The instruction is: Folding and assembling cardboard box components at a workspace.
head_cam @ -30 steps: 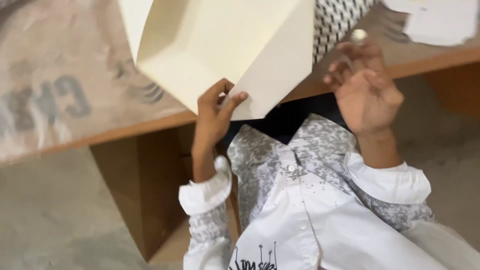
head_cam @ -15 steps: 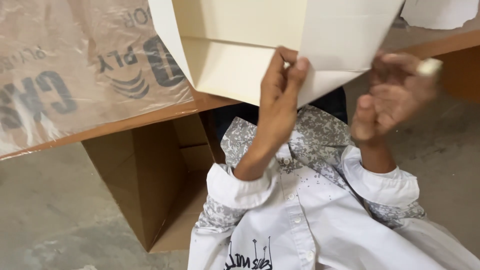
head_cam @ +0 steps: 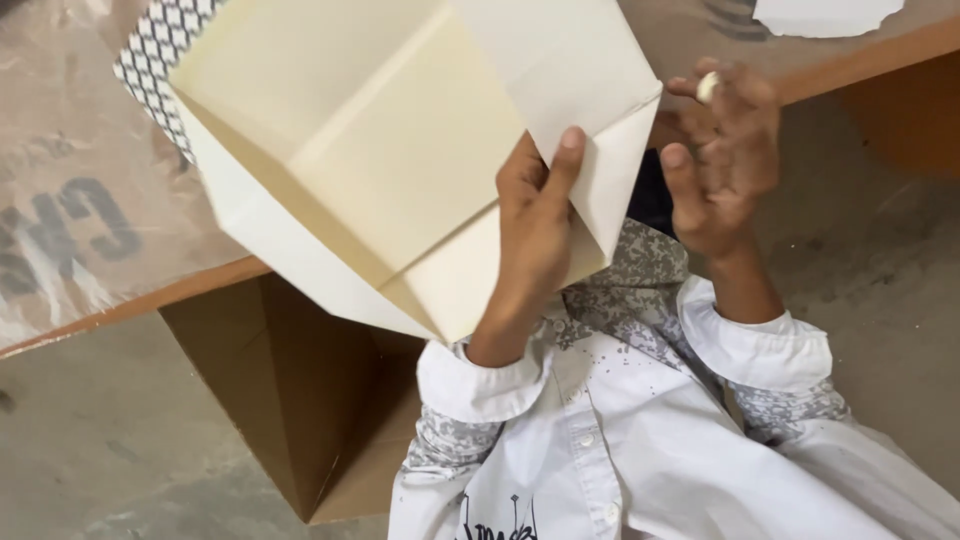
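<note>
My left hand [head_cam: 530, 230] grips a large folded cream paper form [head_cam: 400, 150] by its lower right flap, thumb on the front and fingers behind. It is held tilted over the table edge in front of my chest. A black-and-white lattice-patterned face [head_cam: 150, 60] shows at its upper left corner. To the right of the paper, apart from it, my right hand [head_cam: 725, 165] is raised with curled fingers, pinching a small white lump [head_cam: 708, 87] at the fingertips. What the lump is I cannot tell.
A wooden table [head_cam: 850, 65] runs across the top, covered at the left by a brownish printed plastic sheet [head_cam: 60, 220]. A white paper scrap [head_cam: 820, 15] lies at the top right. A brown panel leg [head_cam: 300, 400] stands below on the concrete floor [head_cam: 100, 440].
The paper form has swung left and turned, now showing its patterned corner. My left hand has shifted its grip up the flap. My right hand has stayed raised beside it with the lump.
</note>
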